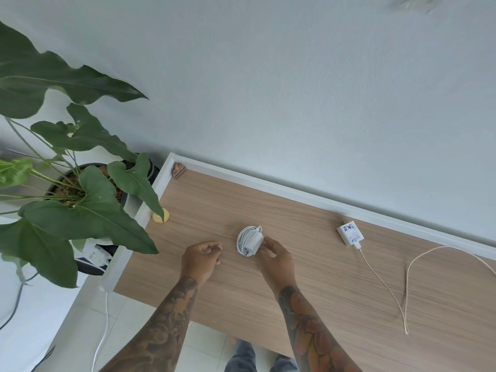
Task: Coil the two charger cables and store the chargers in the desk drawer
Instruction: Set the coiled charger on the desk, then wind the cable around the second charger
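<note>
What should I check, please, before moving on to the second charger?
1. First charger's cable coiled into a bundle: ok.
2. Right hand touching the bundle at its white adapter: ok.
3. Left hand free, loosely curled on the desk: ok.
4. Second charger within view by the desk's back edge: ok.
5. Its beige cable coiled: not ok, sprawled loose across the desk.
6. Desk drawer open and ready: cannot tell, it is out of view.
</note>
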